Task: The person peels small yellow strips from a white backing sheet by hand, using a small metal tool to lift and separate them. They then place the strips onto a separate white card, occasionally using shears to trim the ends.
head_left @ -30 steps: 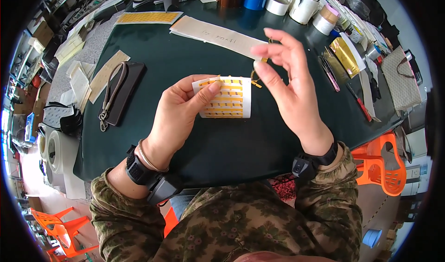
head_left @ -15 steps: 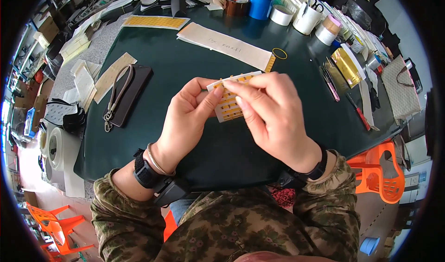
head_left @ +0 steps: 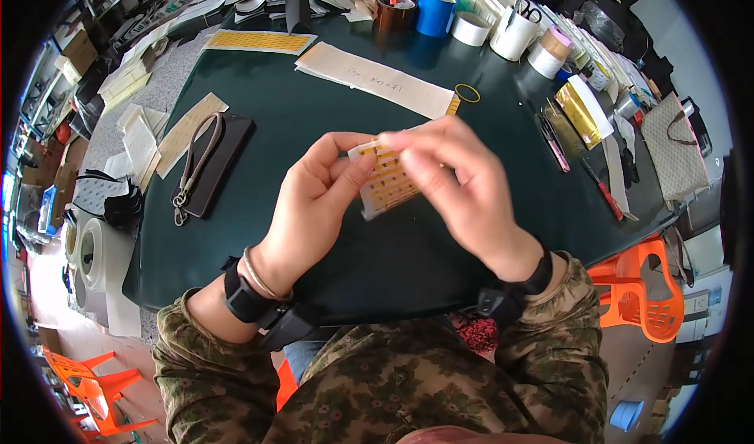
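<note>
At the centre of the frame, the left hand (head_left: 314,200) pinches the left edge of a small white sheet of yellow rectangular stickers (head_left: 385,185) between thumb and fingers. The right hand (head_left: 459,189) covers the sheet's right side, fingertips pinching at its top edge. Both hover above the dark green table (head_left: 314,114). A dark brown wallet with strap (head_left: 212,165) lies at left.

Wallet (head_left: 214,164) left of sticker sheet (head_left: 386,185)
</note>
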Action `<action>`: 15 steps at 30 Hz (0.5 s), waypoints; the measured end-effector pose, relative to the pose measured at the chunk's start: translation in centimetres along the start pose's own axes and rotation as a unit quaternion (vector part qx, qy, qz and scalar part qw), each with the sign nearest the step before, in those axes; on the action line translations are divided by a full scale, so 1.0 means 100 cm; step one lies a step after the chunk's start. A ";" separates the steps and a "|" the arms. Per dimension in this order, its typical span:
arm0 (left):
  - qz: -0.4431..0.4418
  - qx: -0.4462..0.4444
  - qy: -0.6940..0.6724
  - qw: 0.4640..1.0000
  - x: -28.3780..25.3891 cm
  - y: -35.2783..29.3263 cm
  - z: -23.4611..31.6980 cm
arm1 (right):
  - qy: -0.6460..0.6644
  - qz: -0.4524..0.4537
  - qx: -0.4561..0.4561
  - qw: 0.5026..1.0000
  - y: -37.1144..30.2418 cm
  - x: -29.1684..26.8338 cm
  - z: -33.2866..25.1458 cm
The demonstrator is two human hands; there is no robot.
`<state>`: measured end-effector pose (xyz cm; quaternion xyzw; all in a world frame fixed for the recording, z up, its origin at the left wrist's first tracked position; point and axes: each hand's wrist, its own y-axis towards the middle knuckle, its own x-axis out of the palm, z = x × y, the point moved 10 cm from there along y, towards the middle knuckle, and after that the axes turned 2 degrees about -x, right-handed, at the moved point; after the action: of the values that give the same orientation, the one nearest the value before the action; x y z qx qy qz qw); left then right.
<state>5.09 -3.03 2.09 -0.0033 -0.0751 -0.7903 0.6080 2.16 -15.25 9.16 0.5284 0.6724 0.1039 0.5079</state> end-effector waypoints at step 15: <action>-0.048 -0.073 -0.156 0.984 0.007 0.003 -0.013 | 0.112 0.045 0.095 0.988 -0.006 -0.025 0.010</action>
<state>5.26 -3.94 0.95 -0.1674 -0.1112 -0.8116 0.5486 2.45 -17.93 9.73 0.5888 0.7078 0.1205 0.3712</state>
